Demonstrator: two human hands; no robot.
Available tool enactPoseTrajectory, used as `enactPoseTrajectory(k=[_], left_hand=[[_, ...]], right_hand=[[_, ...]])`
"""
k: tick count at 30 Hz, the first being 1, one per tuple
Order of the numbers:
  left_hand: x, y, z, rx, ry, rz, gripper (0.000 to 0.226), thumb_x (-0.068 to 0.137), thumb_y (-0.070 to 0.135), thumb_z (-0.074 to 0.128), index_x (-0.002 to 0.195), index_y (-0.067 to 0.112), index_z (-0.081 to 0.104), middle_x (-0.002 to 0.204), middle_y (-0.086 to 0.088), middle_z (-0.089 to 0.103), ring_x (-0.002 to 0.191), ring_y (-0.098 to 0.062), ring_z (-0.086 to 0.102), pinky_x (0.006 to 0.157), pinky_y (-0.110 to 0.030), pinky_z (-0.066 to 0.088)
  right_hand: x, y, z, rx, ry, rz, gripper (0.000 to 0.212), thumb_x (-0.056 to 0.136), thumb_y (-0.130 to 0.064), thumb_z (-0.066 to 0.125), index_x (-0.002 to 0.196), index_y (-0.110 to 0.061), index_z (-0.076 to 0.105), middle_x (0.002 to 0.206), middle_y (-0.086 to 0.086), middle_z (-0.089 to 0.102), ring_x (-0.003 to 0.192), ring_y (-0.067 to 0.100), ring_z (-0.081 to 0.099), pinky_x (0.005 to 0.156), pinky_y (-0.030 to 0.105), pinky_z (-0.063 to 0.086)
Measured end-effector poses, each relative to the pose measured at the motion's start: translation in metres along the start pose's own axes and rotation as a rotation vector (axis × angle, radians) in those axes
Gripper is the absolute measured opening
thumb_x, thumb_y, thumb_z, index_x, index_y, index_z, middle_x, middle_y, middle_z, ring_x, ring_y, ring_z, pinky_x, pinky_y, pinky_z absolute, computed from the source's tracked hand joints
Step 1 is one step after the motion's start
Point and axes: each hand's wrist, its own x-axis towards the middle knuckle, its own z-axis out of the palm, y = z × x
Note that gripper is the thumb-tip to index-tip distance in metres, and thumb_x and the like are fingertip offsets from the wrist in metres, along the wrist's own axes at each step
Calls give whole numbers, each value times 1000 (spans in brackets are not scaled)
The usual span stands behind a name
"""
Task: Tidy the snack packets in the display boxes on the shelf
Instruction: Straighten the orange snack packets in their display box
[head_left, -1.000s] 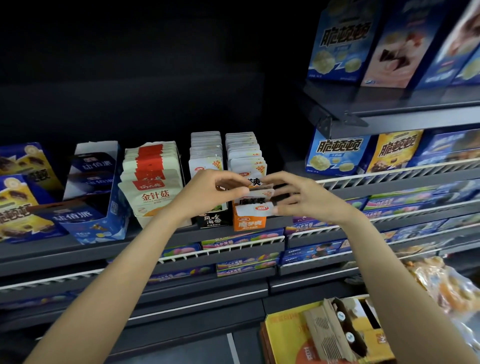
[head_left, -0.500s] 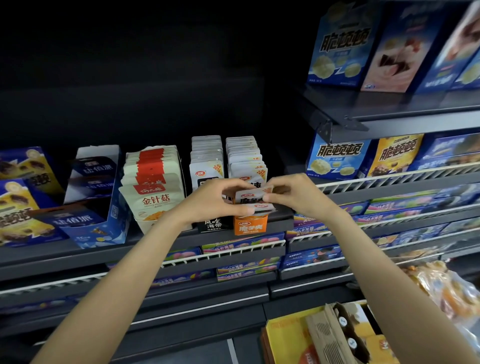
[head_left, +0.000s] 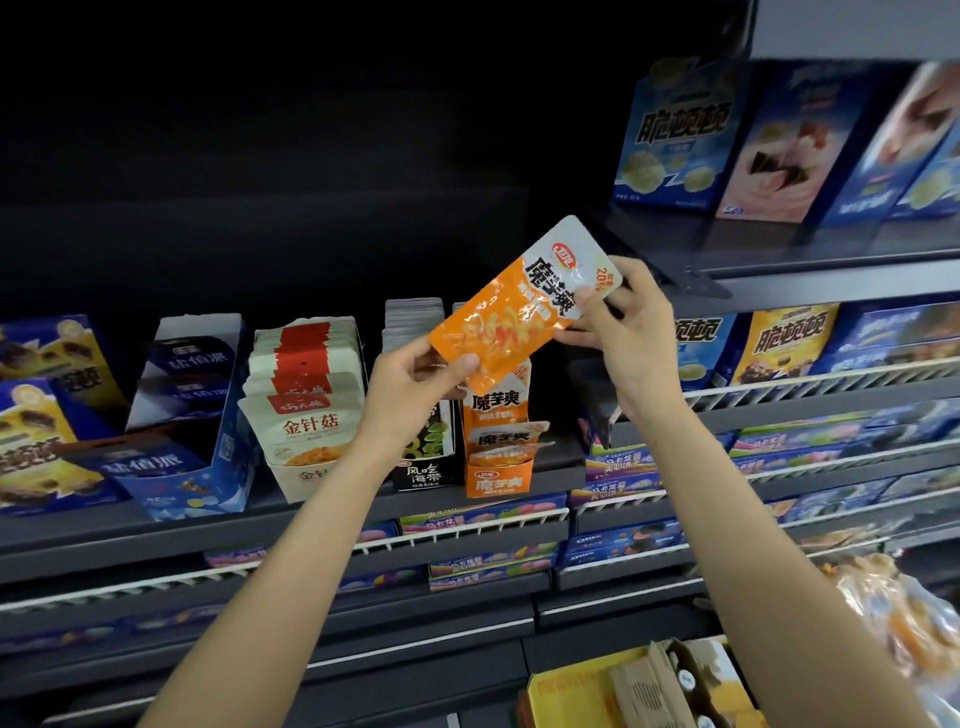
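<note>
Orange packet (head_left: 511, 317) pinched between both hands' fingers (head_left: 589, 301)

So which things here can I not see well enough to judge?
Head view only:
- Black box: the left hand hides most of its packets.
- Orange box: the held orange packet covers its back rows.
- Right hand: its fingers go behind the packet.
- Top-right boxes: blurred and cut by the frame edge.
- Bag, lower right: blurred, contents unclear.

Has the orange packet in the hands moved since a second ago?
Yes. The orange packet has risen out of the orange display box and now tilts above it.
</note>
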Motion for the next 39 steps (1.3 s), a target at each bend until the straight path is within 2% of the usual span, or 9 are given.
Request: enactPoseTrajectory(k=[6, 11, 15, 17, 20, 24, 27, 35, 39], left_hand=[[-6, 2, -14, 25, 81, -23, 11, 82, 16, 71, 87, 24, 66, 73, 13, 72, 72, 0, 67, 64, -14, 52], [-10, 8, -23, 129, 36, 33, 7, 84, 18, 69, 86, 24, 67, 84, 7, 71, 74, -2, 65, 65, -15, 52], [-12, 9, -29, 180, 158, 132, 17, 85, 15, 69, 87, 31, 66, 81, 22, 70, 77, 3, 64, 64, -13, 50], [-14, 10, -35, 265, 263, 289, 19, 81, 15, 73, 88, 31, 67, 78, 29, 67, 78, 6, 62, 69, -12, 49], [-15, 5, -50, 458, 232, 740, 11, 80, 10, 73, 89, 17, 71, 85, 15, 67, 84, -4, 62, 76, -24, 50], [-9, 3, -67, 633, 111, 1064, 9, 83, 11, 72, 87, 18, 67, 89, 3, 64, 86, -18, 57, 78, -29, 47], [-4, 1, -76, 787, 43, 1177, 11, 81, 10, 76, 86, 16, 69, 84, -2, 70, 88, -21, 58, 71, -38, 49], [7, -10, -72, 908, -4, 1149, 6, 84, 8, 72, 87, 13, 72, 89, -4, 73, 95, -19, 64, 80, -32, 50], [7, -18, -53, 785, 53, 939, 14, 88, 20, 67, 92, 6, 70, 88, 2, 70, 85, -4, 62, 79, -16, 48]], right_hand=[[0, 7, -10, -162, -14, 29, 2, 96, -19, 58, 94, -20, 57, 79, -3, 72, 63, 9, 68, 49, 18, 48], [0, 4, -12, -266, -49, -48, 9, 94, -23, 61, 90, -14, 63, 73, -5, 71, 47, 1, 55, 46, 12, 38], [-4, 1, -9, -205, -81, -77, 9, 92, -15, 62, 95, -8, 66, 81, 0, 72, 56, -4, 61, 49, 8, 40], [-7, 2, -10, -93, -137, -87, 7, 90, -8, 63, 94, -11, 67, 82, -2, 72, 66, 3, 66, 57, 12, 48], [-8, 9, -17, -71, -221, -249, 23, 86, 4, 63, 90, -18, 68, 97, -5, 73, 99, 16, 68, 85, 25, 53], [-13, 18, -25, -139, -271, -394, 13, 80, -4, 60, 79, -12, 71, 100, -19, 71, 102, 8, 66, 85, 20, 52], [-13, 23, -34, -389, -275, -572, 17, 82, 6, 62, 83, -6, 73, 103, -5, 70, 101, 9, 67, 86, 20, 53], [-10, 29, -39, -531, -254, -667, 21, 82, 13, 59, 86, -3, 72, 103, 4, 68, 102, 13, 64, 93, 21, 49], [-14, 21, -40, -552, -82, -526, 14, 88, -6, 65, 98, -15, 65, 94, 2, 68, 85, 15, 62, 77, 22, 50]])
